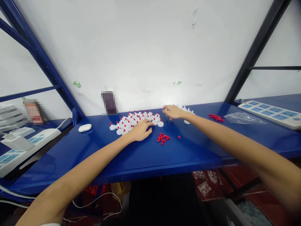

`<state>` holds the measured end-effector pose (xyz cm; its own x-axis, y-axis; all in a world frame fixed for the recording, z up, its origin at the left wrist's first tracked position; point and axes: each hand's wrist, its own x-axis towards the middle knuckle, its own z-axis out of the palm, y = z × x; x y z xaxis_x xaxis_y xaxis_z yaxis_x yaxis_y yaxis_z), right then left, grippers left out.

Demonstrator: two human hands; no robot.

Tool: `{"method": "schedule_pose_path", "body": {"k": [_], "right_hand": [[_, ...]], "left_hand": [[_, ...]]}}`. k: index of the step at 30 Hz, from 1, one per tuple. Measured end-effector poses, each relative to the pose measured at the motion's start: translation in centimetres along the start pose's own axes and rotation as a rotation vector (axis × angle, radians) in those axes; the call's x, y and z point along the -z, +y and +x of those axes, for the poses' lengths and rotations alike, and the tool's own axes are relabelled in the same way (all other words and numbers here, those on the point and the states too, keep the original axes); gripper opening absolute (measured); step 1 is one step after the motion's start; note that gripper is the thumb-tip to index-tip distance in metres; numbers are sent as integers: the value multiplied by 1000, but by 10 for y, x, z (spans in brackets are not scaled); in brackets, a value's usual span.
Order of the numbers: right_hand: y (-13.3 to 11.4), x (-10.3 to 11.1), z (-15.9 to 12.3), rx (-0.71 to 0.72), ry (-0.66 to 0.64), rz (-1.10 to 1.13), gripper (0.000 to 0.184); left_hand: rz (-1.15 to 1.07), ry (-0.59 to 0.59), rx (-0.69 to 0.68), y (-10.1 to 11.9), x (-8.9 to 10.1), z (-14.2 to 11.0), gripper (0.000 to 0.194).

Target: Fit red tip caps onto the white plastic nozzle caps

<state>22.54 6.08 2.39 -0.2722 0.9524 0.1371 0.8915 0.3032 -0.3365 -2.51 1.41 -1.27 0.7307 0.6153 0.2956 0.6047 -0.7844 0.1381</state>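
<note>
My left hand (142, 130) rests palm down at the right edge of a cluster of white nozzle caps with red tips (134, 121). Its thumb stands apart from its fingers, and nothing shows in it. My right hand (173, 112) hovers above the table behind the cluster's right end, fingers reaching left and a little bent, with no object visible in them. Behind its wrist stand several white nozzle caps without red tips (187, 121), partly hidden by the forearm. A small pile of loose red tips (162, 138) lies in front of and between my hands, with one red tip (179, 137) off to its right.
On the blue table (145, 160), a white earbud case (85, 127) lies left and a pixelated dark rectangle (109, 103) leans on the wall. More red tips (216, 117), a clear plastic bag (244, 118) and a power strip (270, 113) lie right. Another power strip (30, 147) is left.
</note>
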Motion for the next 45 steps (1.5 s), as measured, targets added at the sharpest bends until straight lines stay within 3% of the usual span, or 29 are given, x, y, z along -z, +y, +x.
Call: {"method": "schedule_pose_path", "body": {"k": [4, 8, 11, 16, 20, 28, 38, 45], "right_hand": [[29, 22, 7, 13, 78, -216, 27], [47, 28, 20, 42, 107, -322, 49], [52, 24, 33, 71, 74, -375, 56], [51, 9, 51, 85, 14, -396, 51], [51, 0, 61, 120, 6, -368, 42], [54, -3, 75, 195, -32, -237, 33], [42, 1, 37, 312, -104, -105, 31], [20, -6, -9, 229, 37, -206, 31]], "left_hand": [[0, 52, 21, 0, -2, 1, 32], [16, 88, 28, 6, -2, -2, 34], [84, 49, -115, 10, 3, -2, 37], [286, -118, -335, 18, 10, 10, 50], [328, -176, -309, 23, 6, 22, 51], [287, -88, -164, 20, -1, 18, 38], [228, 44, -227, 17, -2, 16, 29], [167, 101, -226, 16, -5, 14, 25]]}}
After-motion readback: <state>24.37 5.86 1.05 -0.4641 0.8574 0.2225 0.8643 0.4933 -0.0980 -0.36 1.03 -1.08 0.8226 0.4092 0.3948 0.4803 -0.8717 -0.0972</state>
